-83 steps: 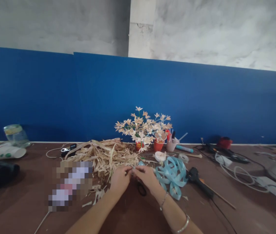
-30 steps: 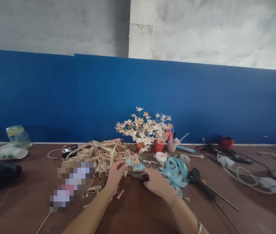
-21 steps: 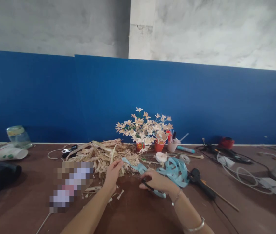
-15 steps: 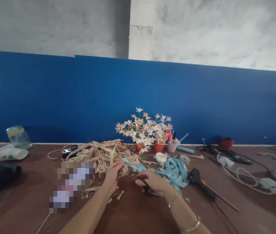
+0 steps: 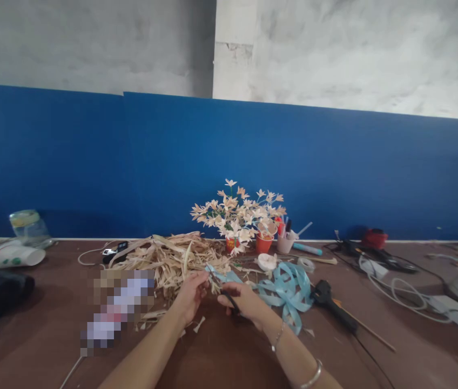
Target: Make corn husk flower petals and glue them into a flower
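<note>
The hands are now set closer together than half a second earlier. The scissors (image 5: 232,303), seen lying on the table (image 5: 213,359) at the earliest view, are now held by the right hand (image 5: 247,303), with its fingers closed around the black handles. The blades are directed up and to the left and are brought close to the fingertips of the left hand (image 5: 190,297).

The end of the blue ribbon (image 5: 229,276) is pinched between the left thumb and forefinger. The held stretch is located above the table, in front of the pale dried husks (image 5: 172,259), and is extended toward the right hand. The ribbon tangle (image 5: 288,286) is left just beyond the right hand, beside the glue gun (image 5: 330,302); whether it is joined to the held stretch cannot be determined.

By this change, the ribbon end is judged to be placed within reach of the blades, so that trimming appears to be the step in hand. Whether the ribbon is seated between the blades cannot be told. No severed piece of ribbon is distinguished at the fingertips.
</note>
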Motion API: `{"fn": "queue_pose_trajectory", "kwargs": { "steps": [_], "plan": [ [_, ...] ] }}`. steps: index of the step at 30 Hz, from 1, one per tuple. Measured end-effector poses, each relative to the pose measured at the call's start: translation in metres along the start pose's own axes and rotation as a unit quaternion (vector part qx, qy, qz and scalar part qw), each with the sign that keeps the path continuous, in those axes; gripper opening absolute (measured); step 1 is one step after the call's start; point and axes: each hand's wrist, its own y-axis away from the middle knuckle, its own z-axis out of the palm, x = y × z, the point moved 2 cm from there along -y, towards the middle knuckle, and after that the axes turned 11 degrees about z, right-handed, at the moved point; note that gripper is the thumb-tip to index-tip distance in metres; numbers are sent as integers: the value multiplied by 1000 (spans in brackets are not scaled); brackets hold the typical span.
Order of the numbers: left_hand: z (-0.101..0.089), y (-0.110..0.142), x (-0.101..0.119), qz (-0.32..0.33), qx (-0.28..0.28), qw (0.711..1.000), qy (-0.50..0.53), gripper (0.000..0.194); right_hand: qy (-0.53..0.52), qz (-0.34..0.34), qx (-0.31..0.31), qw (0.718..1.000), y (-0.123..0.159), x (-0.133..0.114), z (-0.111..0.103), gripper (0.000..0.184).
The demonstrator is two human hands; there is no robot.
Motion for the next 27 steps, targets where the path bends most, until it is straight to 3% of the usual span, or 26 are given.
{"fn": "queue_pose_trajectory", "kwargs": {
  "steps": [13,20,27],
  "plan": [
    [4,0,0,19,-60,996,56,23,-9,-16,-9,1000,1,1,6,44],
    [4,-2,1,37,-49,997,38,25,-3,-28,-1,1000,7,-6,7,42],
    [3,-1,1,22,-41,999,26,23,22,-88,0,996,-6,4,7,38]
  ]
}}
